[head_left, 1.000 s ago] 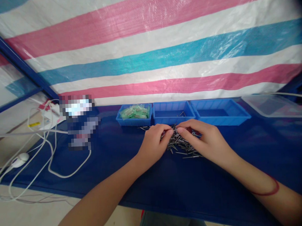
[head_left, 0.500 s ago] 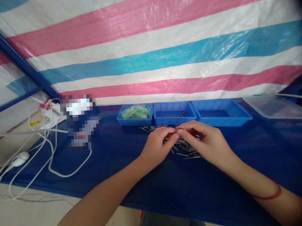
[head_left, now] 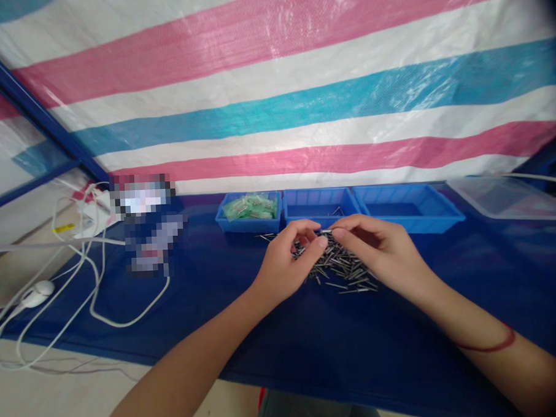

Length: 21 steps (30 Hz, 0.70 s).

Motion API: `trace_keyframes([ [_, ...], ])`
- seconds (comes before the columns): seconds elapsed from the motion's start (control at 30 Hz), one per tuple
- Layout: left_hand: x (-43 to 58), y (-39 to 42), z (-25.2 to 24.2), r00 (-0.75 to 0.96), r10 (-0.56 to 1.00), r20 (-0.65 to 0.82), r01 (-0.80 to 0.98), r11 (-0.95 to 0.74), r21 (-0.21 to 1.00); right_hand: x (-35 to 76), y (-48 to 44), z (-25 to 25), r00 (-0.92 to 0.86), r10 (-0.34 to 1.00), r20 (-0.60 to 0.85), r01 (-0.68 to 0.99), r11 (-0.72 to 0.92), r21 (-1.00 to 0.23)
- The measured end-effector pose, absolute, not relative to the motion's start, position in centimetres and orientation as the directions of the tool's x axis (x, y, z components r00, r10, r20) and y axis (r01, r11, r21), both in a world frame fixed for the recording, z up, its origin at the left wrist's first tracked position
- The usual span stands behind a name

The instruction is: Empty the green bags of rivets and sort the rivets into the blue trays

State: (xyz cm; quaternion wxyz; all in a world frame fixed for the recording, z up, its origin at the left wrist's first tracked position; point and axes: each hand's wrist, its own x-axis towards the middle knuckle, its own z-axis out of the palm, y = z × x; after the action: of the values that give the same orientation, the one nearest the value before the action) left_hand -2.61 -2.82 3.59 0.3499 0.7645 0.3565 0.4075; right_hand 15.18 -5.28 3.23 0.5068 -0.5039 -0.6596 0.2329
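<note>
Left hand, right hand lifted; pin pinched beside tray rim.

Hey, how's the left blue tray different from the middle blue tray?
The left tray is heaped with green pieces; the middle tray holds only a few pins, its floor mostly bare. The left tray looks narrower than the middle tray. Both are blue, shallow, open-topped and sit side by side at the back of the table.
</note>
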Motion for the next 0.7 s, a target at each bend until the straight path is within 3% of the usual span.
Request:
trace_keyframes([
  [0.07, -2.7, -2.8, 3.6, 0.425, 0.819, 0.385, 0.276, -0.523, 0.807, 15.6, -4.1, 3.0, 0.093, 0.841, 0.532, 0.582, 0.388, -0.715],
  [0.13, -2.8, -2.7, 3.4, 0.506, 0.765, 0.398, 0.319, -0.595, 0.738, 16.1, -2.9, 2.5, 0.079, 0.774, 0.628, 0.792, 0.334, -0.511],
  [0.2, -2.9, -2.7, 3.0, 0.633, 0.670, 0.389, 0.371, -0.703, 0.606, 16.6, -2.1, 2.0, 0.015, 0.754, 0.657, 0.915, 0.255, -0.313],
  [0.27, -2.9, -2.9, 2.5, 0.747, 0.565, 0.349, 0.400, -0.802, 0.443, 17.0, -1.8, 1.6, -0.016, 0.753, 0.657, 0.950, 0.217, -0.226],
  [0.4, -2.8, -3.3, 1.9, 0.863, 0.433, 0.261, 0.386, -0.897, 0.215, 17.1, -2.6, 1.7, -0.024, 0.742, 0.670, 0.934, 0.255, -0.249],
  [0.7, -2.5, -3.4, 1.5, 0.865, 0.452, 0.218, 0.443, -0.892, 0.090, 16.3, -3.9, 1.8, -0.095, 0.761, 0.642, 0.871, 0.376, -0.316],
])
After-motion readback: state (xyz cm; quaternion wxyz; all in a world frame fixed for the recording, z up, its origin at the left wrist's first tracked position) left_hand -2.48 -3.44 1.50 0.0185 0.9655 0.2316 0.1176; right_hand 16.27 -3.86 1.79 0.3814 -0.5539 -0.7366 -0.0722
